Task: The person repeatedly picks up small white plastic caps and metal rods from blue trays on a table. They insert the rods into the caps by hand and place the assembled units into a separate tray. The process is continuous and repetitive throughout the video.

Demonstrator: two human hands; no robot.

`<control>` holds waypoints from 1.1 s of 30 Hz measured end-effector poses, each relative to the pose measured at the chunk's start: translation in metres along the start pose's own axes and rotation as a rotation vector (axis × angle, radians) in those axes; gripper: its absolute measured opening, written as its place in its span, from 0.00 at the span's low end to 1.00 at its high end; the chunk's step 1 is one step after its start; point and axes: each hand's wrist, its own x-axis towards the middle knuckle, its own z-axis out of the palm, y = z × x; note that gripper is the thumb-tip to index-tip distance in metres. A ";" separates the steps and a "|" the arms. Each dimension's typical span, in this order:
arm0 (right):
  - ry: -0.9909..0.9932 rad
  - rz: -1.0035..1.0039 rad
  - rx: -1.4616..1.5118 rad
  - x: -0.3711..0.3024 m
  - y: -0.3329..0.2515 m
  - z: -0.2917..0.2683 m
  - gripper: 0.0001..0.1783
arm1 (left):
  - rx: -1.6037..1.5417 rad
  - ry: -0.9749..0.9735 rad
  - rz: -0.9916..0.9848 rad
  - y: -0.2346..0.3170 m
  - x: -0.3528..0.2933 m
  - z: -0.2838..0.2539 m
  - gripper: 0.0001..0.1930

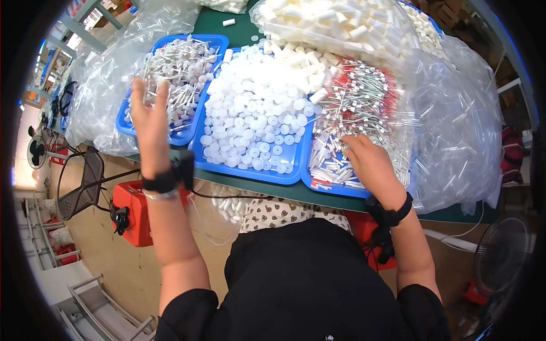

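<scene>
My left hand (151,122) is raised over the left blue tray (183,136), fingers stretched apart with nothing in them. That tray holds a heap of thin white stems with small round caps (181,65). My right hand (369,162) reaches into the right blue tray (335,187), its fingertips drawn together at the pile of thin rods with white ends and red parts (361,94). Whatever lies between those fingertips is too small to make out. Between the hands, the middle blue tray (244,173) is heaped with translucent white discs (250,122), each with a central hole.
White cylinders (304,65) lie behind the discs, and a large clear bag of similar cylinders (352,23) sits behind them. Plastic bags (455,125) flank the trays on the green table (227,181). A fan (503,250) stands at right, a red stool (132,213) below left.
</scene>
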 end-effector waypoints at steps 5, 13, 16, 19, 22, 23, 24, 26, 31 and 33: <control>-0.032 -0.004 -0.042 -0.001 0.005 0.000 0.08 | 0.241 -0.025 0.143 0.019 -0.011 0.017 0.19; 0.113 0.129 0.324 -0.007 -0.005 -0.014 0.03 | 0.353 -0.791 0.346 0.023 -0.136 0.096 0.09; 0.064 0.205 0.370 -0.009 -0.010 -0.024 0.04 | 0.472 -0.822 0.424 0.022 -0.139 0.097 0.08; 0.065 0.217 0.437 -0.013 -0.009 -0.023 0.05 | 0.574 -0.863 0.451 0.024 -0.135 0.098 0.07; -0.013 0.261 0.493 -0.013 -0.016 -0.033 0.05 | 0.643 -0.871 0.477 0.024 -0.134 0.100 0.07; -0.057 0.286 0.508 -0.013 -0.019 -0.037 0.05 | 0.659 -0.867 0.484 0.024 -0.134 0.101 0.07; -0.047 0.289 0.547 -0.014 -0.018 -0.036 0.06 | 0.587 -0.839 0.475 0.027 -0.134 0.100 0.07; -0.026 0.294 0.624 -0.017 -0.017 -0.032 0.07 | 0.444 -0.780 0.454 0.033 -0.134 0.098 0.08; -0.024 0.332 0.906 -0.021 -0.032 -0.035 0.08 | -0.593 -0.865 -0.706 0.041 -0.143 0.099 0.15; -0.011 0.302 0.916 -0.023 -0.037 -0.034 0.08 | -0.937 -0.849 -0.977 0.044 -0.153 0.101 0.15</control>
